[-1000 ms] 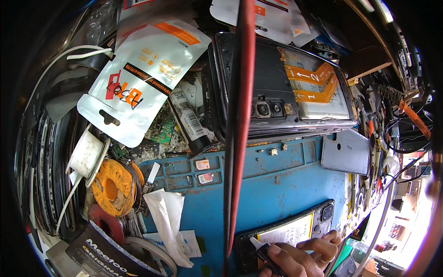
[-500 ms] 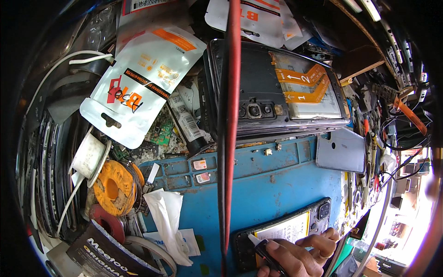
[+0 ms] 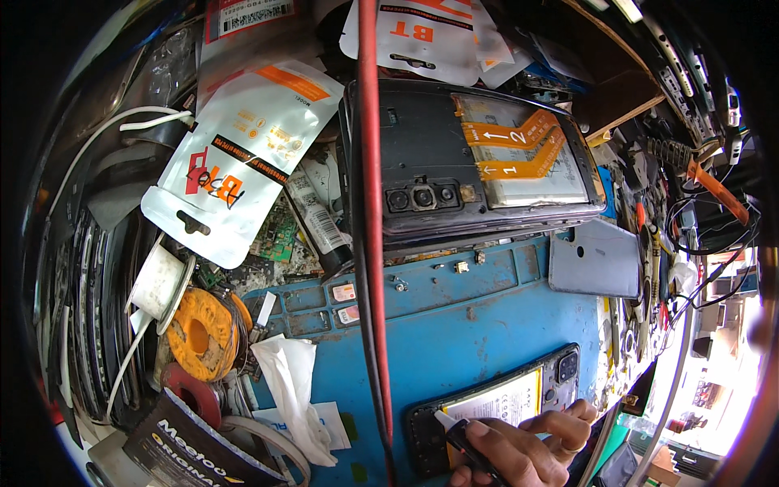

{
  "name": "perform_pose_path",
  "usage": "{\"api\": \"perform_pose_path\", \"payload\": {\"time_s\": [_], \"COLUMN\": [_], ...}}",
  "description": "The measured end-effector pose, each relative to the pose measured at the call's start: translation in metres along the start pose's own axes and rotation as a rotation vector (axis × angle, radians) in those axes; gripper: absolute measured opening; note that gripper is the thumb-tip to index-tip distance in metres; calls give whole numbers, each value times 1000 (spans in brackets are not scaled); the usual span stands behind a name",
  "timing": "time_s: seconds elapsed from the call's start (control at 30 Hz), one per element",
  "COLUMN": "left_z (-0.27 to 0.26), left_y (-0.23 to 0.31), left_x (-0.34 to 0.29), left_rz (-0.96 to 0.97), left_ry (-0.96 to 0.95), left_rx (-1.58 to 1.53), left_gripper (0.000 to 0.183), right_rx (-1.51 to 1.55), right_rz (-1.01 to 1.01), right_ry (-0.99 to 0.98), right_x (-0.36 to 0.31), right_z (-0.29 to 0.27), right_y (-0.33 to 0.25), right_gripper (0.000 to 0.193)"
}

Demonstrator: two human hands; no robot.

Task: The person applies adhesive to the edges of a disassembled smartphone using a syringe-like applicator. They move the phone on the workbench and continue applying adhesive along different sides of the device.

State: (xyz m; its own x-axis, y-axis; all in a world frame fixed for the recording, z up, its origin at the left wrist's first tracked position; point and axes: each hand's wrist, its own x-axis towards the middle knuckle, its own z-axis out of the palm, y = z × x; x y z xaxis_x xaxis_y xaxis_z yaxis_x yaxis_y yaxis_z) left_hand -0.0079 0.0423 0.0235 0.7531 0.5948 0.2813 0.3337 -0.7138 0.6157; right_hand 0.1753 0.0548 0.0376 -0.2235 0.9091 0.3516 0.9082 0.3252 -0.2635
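Near the lower edge, my right hand (image 3: 527,450) is closed around a slim black tube (image 3: 464,442) with a white pointed nozzle (image 3: 444,420). The nozzle lies over the left end of an opened phone (image 3: 560,390), at or very close to its frame; I cannot tell whether it touches. The phone lies tilted on a blue work mat (image 3: 454,345), its right end higher in the picture. A battery (image 3: 507,394) with a pale label and yellow edge shows in its middle, and a camera block at its upper right. My hand hides part of the phone's lower side. My left hand is not in view.
Red and black cables (image 3: 372,203) hang across the view. Behind the mat lie stacked phone bodies (image 3: 414,146), with a grey back cover (image 3: 596,264) beside them. At left are a silvery pouch (image 3: 243,154), an orange spool (image 3: 195,333) and white tissue (image 3: 288,381).
The view has shifted slightly, and the hanging cables appear further left. My right hand keeps the tube at nearly the same place on the phone.
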Motion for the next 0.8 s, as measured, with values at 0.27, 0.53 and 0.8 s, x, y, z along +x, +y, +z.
{"api": "perform_pose_path", "payload": {"time_s": [0.27, 0.53, 0.8], "left_z": [0, 0, -2], "left_y": [2, -1, -7], "left_x": [0, 2, 5], "left_rz": [-38, 8, 113], "left_ry": [-3, 0, -55], "left_rx": [-40, 0, 113], "left_gripper": [28, 27, 26], "right_rx": [-2, 0, -1], "right_rz": [16, 34, 47], "right_ry": [10, 11, 17], "right_x": [0, 0, 0], "right_z": [1, 0, 0], "right_y": [0, 0, 2], "right_gripper": [26, 29, 29]}}
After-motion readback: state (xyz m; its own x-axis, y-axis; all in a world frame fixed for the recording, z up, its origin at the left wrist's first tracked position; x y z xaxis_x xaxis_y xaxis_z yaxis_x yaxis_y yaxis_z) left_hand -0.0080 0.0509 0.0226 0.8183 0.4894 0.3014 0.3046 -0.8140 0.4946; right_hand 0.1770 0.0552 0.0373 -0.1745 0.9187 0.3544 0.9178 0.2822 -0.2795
